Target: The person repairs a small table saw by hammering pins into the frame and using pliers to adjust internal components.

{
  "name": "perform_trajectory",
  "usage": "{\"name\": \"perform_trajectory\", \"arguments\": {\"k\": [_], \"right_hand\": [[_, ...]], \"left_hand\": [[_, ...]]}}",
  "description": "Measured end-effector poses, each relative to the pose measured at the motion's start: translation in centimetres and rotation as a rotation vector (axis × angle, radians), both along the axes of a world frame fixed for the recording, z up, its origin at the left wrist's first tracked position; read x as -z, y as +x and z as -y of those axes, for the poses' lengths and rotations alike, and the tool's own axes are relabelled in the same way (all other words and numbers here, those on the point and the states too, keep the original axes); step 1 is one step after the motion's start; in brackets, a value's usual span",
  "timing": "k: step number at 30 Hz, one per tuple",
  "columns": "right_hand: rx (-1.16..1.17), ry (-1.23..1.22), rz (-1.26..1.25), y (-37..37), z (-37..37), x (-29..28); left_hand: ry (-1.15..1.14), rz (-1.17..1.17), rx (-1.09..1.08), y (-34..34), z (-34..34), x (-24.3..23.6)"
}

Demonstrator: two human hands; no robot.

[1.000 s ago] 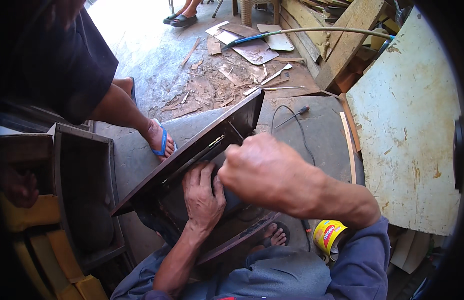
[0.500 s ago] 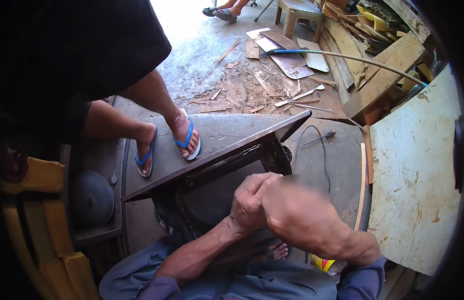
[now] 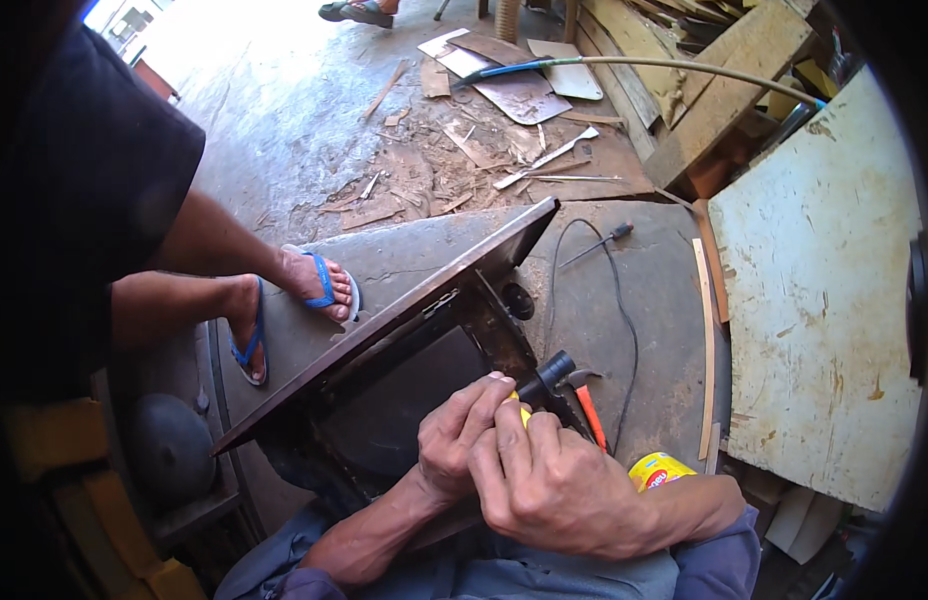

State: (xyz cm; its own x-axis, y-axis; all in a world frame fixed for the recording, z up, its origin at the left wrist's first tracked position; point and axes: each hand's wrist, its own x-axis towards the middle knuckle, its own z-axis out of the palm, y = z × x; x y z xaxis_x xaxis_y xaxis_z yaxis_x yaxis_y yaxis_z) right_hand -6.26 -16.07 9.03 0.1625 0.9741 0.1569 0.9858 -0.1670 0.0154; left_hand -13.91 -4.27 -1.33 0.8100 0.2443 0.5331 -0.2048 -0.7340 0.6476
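Note:
My left hand point(image 3: 454, 432) and my right hand point(image 3: 566, 482) are close together, fingers curled around a small yellow object point(image 3: 524, 410). Most of it is hidden by my fingers, so I cannot tell its kind. Just past my fingers is a black cylinder-shaped piece point(image 3: 554, 370); whether it joins the yellow object I cannot see. Before me a dark wooden box-like piece of furniture point(image 3: 409, 385) stands tilted, its long top panel point(image 3: 384, 325) slanting up to the right. A metal hinge point(image 3: 441, 302) shows inside it. A tool with an orange handle point(image 3: 591, 418) and dark curved head lies beside it.
A person in blue flip-flops point(image 3: 327, 282) stands close at the left. A yellow can point(image 3: 661, 470) is by my right forearm. A black cable point(image 3: 629, 330) lies on the floor. Wood scraps point(image 3: 454, 165) are scattered ahead; a worn pale board point(image 3: 819, 300) leans at right.
My view has shifted, so the furniture appears further left. My hands are lower against it, and the yellow object, black cylinder and orange-handled tool now show.

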Motion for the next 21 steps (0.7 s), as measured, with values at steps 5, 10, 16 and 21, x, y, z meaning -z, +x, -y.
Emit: {"name": "perform_trajectory", "arguments": {"k": [5,10,16,21], "right_hand": [[0.063,-0.086,-0.078,0.3,-0.1,-0.7],[0.166,0.442,-0.217,3.8,-4.5,-0.3],[0.064,0.799,-1.016,5.4,-9.1,1.4],[0.207,0.879,-1.194,4.6,-9.0,1.2]], "left_hand": [[-0.034,-0.022,-0.021,0.4,0.0,-0.6],[0.143,-0.109,-0.103,1.7,-1.7,-0.9],[-0.123,-0.079,-0.149,3.0,-4.9,-1.1],[-0.148,-0.179,0.064,2.7,-6.7,-1.8]]}}
